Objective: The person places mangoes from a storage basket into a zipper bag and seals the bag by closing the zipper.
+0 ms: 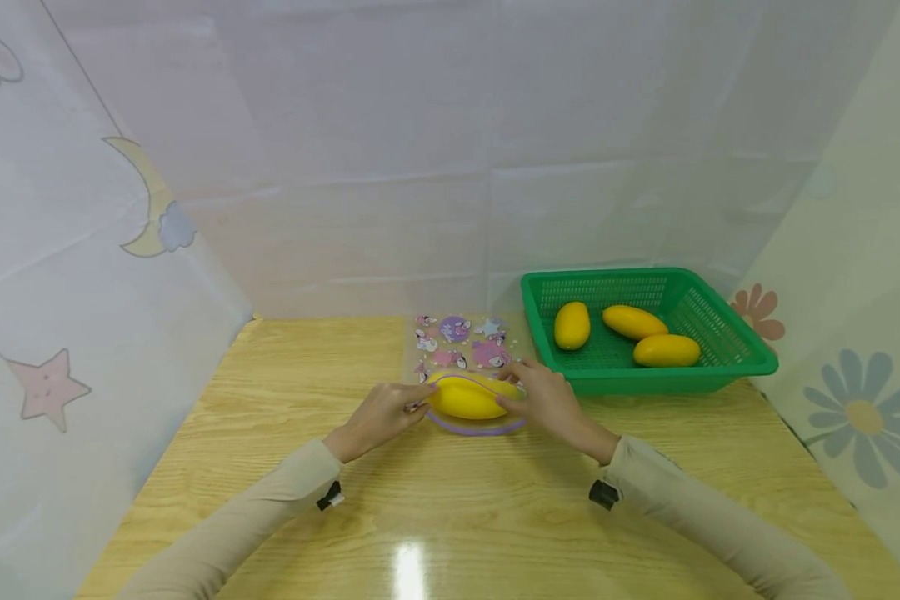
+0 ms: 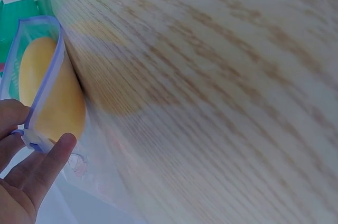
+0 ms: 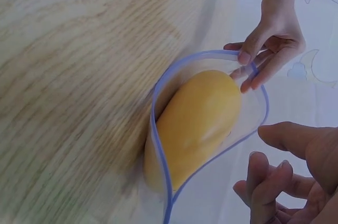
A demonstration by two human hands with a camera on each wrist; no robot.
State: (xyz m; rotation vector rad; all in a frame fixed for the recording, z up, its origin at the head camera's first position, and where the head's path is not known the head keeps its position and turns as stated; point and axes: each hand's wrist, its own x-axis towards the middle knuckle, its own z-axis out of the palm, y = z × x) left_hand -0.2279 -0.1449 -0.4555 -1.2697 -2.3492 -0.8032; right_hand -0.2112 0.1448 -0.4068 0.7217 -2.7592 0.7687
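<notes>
the fingers (image 2: 53,164) of the left hand (image 1: 381,415) pinch one end of the purple rim of a clear printed bag (image 1: 453,337), by its slider. the right hand (image 1: 551,402) is at the other end, its fingers loosely bent and parted from the thumb, whose tip is at the rim; i cannot tell how firmly it touches. the bag's mouth gapes, and a yellow mango (image 1: 465,398) lies inside, on its side. beyond the right hand, a green basket (image 1: 645,386) on the table (image 1: 457,492) holds three more mangoes (image 1: 667,351).
</notes>
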